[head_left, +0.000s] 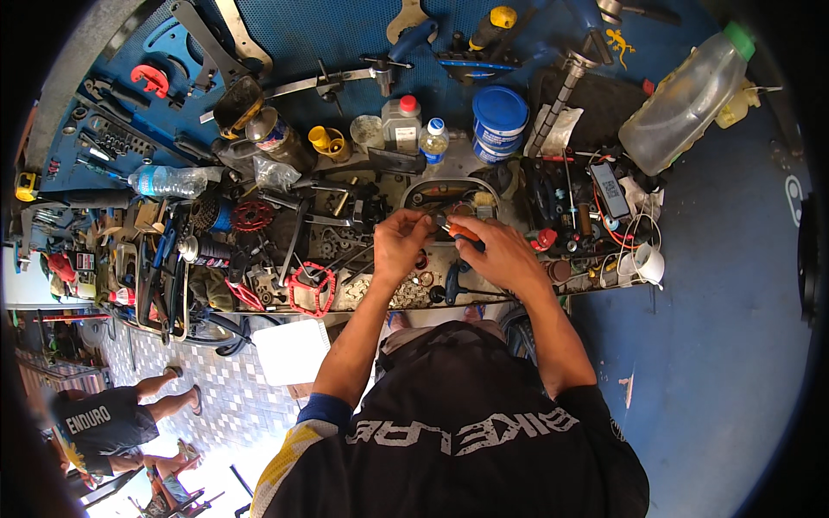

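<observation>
Both of my hands meet over the middle of the crowded workbench. My right hand (pixel 503 255) is closed round a hand tool with an orange-and-black handle (pixel 467 235); its exact kind is hard to make out. Close beside the tool's tip, my left hand (pixel 400 246) pinches with thumb and fingers, and whatever is in that pinch is too small or hidden to name. Just beyond the hands lies a metal tray (pixel 416 183) with a brush in it. A red bicycle pedal (pixel 313 289) sits to the left of my left forearm, near the bench's front edge.
Bottles, a blue-lidded tub (pixel 500 116) and a large clear jug (pixel 688 104) line the back. A phone (pixel 610 191) and white cables lie at right. Chainrings (pixel 252 216), a spray can (pixel 205 252) and tools crowd the left. Two other people are at lower left.
</observation>
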`<state>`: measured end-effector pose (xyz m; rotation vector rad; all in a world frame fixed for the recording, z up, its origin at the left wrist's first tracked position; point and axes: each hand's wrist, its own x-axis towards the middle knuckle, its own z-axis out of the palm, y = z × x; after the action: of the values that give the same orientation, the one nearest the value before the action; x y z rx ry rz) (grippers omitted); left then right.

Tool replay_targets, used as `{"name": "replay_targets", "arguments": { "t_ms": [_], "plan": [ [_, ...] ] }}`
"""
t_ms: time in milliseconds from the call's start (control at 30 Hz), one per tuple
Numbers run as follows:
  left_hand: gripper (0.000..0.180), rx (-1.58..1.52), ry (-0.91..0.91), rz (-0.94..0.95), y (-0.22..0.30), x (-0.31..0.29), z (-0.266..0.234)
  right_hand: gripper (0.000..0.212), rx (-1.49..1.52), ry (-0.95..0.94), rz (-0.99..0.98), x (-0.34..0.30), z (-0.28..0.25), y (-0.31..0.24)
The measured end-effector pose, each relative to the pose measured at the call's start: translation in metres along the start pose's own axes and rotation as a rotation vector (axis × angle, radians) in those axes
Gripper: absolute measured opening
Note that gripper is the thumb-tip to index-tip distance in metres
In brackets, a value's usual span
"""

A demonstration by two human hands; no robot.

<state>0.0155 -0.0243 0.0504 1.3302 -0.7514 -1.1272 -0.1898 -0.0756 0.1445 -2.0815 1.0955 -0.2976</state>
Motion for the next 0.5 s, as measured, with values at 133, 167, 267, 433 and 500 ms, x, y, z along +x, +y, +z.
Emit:
{"name": "replay_targets", "arguments": {
  "t_ms": [133, 167, 267, 433, 500],
  "plan": [
    [0.017, -0.100, -0.049, -0.072, 0.0035, -0.0010, -0.0035, 0.047, -0.046, 0.021, 0.022, -0.0014, 0.0012, -0.0003],
    [0.017, -0.111, -0.055, -0.083, 0.0039, -0.0009, -0.0047, 0.047, -0.044, 0.022, 0.021, -0.0013, 0.0008, -0.0011],
    [0.017, -0.115, -0.061, -0.090, 0.0054, -0.0008, -0.0067, 0.048, -0.030, 0.011, 0.011, -0.0011, -0.0006, -0.0035],
    [0.018, -0.086, -0.064, -0.081, 0.0070, -0.0015, -0.0069, 0.048, -0.030, -0.015, 0.010, 0.0009, -0.0020, -0.0039],
    [0.019, -0.074, -0.065, -0.063, 0.0059, -0.0010, -0.0072, 0.047, -0.042, -0.019, 0.013, 0.0014, -0.0023, -0.0054]
  ]
}}
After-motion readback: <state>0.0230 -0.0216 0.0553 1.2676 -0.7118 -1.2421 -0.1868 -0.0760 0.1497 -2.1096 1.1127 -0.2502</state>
